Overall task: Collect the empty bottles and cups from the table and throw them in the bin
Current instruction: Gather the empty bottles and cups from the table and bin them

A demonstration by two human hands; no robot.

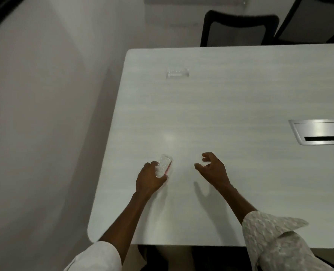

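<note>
Left hand (149,178), lower centre of the frame, is wrapped around a clear textured plastic bottle (163,165). Fingers closed round the lower body, bottle tilted up and away from the palm, with a red strip down one side, probably a label. Can't tell if it's lifted or if its base is touching the table (240,94). Grip looks like a normal carry grasp, so I'd say this one is secured and ready for the bin. Right hand (213,169), just right of centre, is part open: fingers (206,159) curled, thumb apart, a gap between them. There may be something small and clear inside that curl, too washed out to confirm, so it's either closing on an item or empty. The hand hovers low over the table, with its shadow just below it. Second target: a clear plastic container (177,73) lying on its side, upper centre of the frame, well apart from both hands and near the far table edge. Cup or bottle, can't tell, it's blurred. No bin in view. Metal cable hatch (318,132) sits at the right edge and dark chairs (238,28) stand beyond the table, none of it in the way.
</note>
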